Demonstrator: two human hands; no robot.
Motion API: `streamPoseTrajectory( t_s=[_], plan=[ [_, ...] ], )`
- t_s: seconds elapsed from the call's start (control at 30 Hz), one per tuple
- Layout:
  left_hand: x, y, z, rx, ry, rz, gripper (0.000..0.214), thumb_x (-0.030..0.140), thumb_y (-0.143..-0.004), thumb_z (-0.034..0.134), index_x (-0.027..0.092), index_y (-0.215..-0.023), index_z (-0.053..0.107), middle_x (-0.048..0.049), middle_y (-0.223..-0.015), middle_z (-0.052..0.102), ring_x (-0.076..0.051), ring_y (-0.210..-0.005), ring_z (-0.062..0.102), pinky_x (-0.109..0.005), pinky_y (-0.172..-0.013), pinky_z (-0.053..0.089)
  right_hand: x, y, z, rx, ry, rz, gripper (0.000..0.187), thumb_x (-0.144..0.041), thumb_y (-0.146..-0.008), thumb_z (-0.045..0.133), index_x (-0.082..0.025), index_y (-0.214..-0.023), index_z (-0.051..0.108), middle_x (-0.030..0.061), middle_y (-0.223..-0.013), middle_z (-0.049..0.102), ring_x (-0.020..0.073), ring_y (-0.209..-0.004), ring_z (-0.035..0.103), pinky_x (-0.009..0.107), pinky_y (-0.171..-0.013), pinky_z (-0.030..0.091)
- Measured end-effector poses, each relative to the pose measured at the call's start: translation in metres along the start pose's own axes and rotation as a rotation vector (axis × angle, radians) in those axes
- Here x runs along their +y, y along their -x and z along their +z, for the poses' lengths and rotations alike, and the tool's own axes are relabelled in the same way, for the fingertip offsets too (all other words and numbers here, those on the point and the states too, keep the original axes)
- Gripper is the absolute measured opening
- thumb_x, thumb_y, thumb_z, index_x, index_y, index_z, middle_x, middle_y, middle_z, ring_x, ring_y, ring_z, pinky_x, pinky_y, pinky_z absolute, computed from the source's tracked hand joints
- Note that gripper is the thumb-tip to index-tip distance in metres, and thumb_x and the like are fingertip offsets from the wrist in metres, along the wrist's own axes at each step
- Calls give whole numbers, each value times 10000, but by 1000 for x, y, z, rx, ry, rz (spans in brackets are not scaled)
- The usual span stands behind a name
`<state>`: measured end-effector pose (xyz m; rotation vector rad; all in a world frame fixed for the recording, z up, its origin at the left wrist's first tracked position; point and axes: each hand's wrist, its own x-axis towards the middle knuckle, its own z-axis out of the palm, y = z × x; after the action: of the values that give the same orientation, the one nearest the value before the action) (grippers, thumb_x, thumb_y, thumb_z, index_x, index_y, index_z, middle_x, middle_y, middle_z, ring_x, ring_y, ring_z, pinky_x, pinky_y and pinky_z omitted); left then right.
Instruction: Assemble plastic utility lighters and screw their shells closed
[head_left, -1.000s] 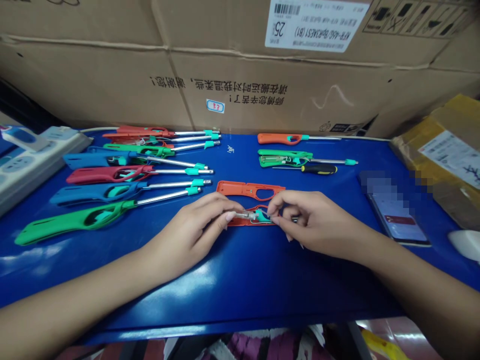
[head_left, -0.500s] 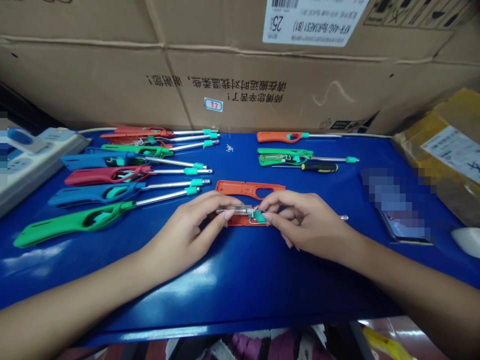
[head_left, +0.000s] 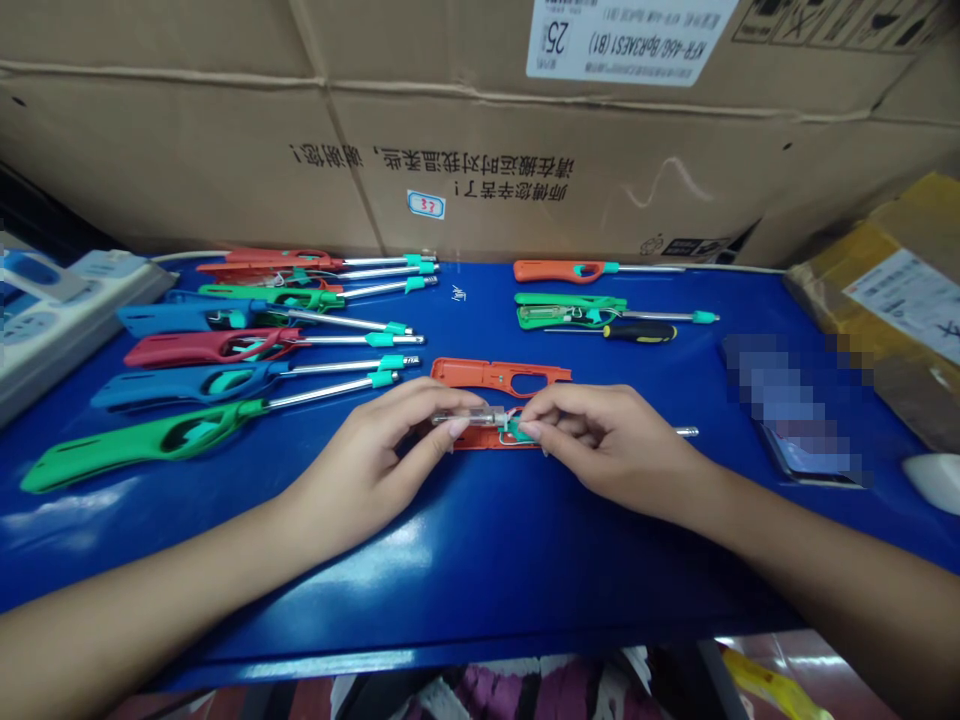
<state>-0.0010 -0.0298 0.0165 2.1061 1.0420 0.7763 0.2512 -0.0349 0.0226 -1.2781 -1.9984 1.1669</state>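
At the grip, the left hand [head_left: 409, 435] covers one end of the clear tube [head_left: 484, 416]; the right hand [head_left: 607, 430] hides part of the teal piece [head_left: 516, 431]. Right of the grip, blocks blur the phone [head_left: 787, 420]; leftward, the picture's edge crops the power strip [head_left: 30, 345].

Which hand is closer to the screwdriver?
Right. The right hand is on the screwdriver's near side, toward the person; the left hand is farther off, nearer and to its left.
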Motion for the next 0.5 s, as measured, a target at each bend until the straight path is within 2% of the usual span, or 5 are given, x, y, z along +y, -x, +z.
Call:
streamPoseTrajectory(
  t_s=[0.3, 0.5],
  plan=[
    [2, -2, -1, 4, -27, 4, 222, 276, -1022, 544, 223, -1174, 697, -54, -1144, 726, -184, -1054, 671, -307, -958, 551, -1, 0, -1, -2, 18, 12, 172, -315, -969, 572, -189, -900, 668, -28, -675, 572, 80, -536, 461, 214, -490, 352],
    [1, 0, 0, -2, -34, 34, 217, 224, -1018, 562, 250, -1194, 687, -16, -1148, 717, -141, -1061, 664, -241, -962, 524, -1, 1, -1, -2, 17, -2, 179, -316, -976, 564, -192, -900, 668, -33, -663, 561, 83, -541, 462, 217, -493, 352]
  ],
)
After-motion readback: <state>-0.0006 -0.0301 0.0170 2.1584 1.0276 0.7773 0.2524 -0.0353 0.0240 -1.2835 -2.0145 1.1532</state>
